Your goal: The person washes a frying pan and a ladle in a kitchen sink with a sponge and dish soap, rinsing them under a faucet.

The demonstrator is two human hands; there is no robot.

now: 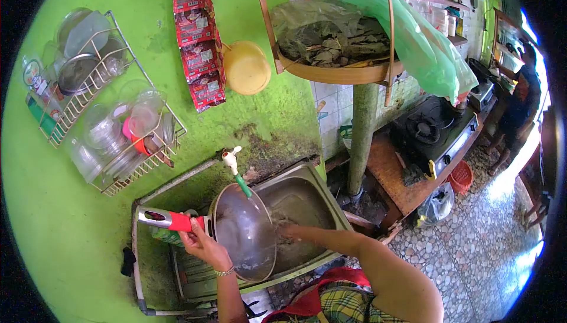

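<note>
Round grey metal frying pan (245,237) held tilted over dull steel sink (310,196), below white tap (231,158), likely so water drains. Left hand (201,243) clenched round red handle (171,221), steadying pan. Right hand (288,230) at pan rim; finger state unclear.

One head-worn fisheye view looks steeply down — close over the sink (304,202) — facing the green wall (59,228).

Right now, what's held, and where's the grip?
Left hand grips the pan by its red handle; right hand is inside the pan, its hold unclear.
</note>
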